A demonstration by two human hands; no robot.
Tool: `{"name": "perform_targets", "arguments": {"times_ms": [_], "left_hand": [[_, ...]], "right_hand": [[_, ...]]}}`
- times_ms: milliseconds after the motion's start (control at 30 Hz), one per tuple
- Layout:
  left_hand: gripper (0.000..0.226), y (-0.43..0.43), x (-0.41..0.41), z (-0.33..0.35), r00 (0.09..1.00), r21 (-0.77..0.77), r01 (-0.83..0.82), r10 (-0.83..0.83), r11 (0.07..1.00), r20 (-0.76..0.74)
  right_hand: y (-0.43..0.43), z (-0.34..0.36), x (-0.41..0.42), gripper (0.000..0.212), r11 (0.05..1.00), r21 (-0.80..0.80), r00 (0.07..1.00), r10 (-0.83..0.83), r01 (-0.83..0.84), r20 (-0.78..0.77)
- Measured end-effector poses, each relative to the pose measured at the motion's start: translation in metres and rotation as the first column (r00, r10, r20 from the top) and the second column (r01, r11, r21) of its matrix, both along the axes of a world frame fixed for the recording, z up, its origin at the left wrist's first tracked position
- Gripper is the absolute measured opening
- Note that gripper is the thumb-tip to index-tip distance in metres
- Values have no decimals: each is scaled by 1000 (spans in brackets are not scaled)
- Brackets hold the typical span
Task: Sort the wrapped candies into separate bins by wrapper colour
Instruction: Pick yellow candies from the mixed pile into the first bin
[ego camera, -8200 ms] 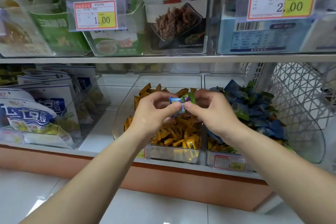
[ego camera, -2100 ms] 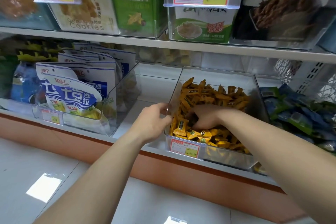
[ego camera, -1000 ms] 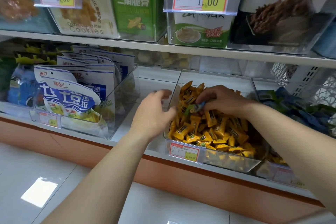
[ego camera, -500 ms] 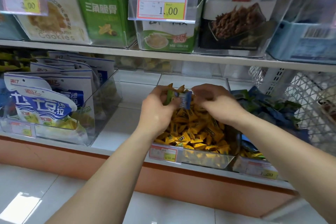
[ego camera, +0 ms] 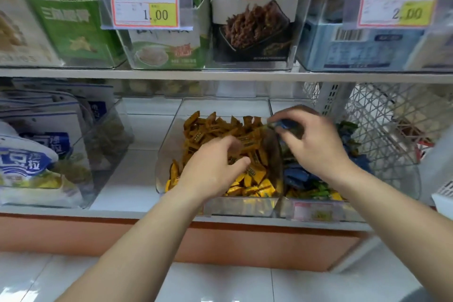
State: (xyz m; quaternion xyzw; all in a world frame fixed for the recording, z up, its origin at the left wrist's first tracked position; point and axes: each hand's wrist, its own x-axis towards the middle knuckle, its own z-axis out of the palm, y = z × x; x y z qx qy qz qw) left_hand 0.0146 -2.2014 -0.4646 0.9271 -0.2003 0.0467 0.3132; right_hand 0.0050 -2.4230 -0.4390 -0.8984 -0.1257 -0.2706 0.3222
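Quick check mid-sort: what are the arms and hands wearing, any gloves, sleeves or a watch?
Nothing worn shows. The left hand and right hand are gloveless, no rings seen; both forearms are bare to the frame's edge: no sleeves, watch or wristband.

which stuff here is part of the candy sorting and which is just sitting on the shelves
Part of the job:
right hand, pinching a blue candy
left hand, over the yellow candies
yellow bin
blue and green candies in the next bin

Just sitting there:
snack bags
price tags
wire basket
upper-shelf packs
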Motion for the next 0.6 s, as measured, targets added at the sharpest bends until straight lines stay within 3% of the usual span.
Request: {"name": "perform_targets", "arguments": {"times_ms": [100,267,333,467,600], "left_hand": [[44,2,4,-9,998,128,45,-39,991,-52],[48,-4,10,-22,987,191,137,-117,972,-112],[51,-8,12,-26,982,200,176,-157,964,-109],[53,-19,18,-31,964,290,264,-256,920,-65],[66,-26,27,-37,948,348,315,-276,883,-158]], "right_hand": [[-24,-8,11,19,982,-141,992,-127,122,-23],[-33,-17,22,34,877,-446,911,-320,181,-259],[-30,-15,25,40,885,-430,915,-311,181,-256],[-15,-16,25,50,933,-359,982,-95,30,-163],[-7,-34,31,69,915,-399,925,-99,-60,-366]]}}
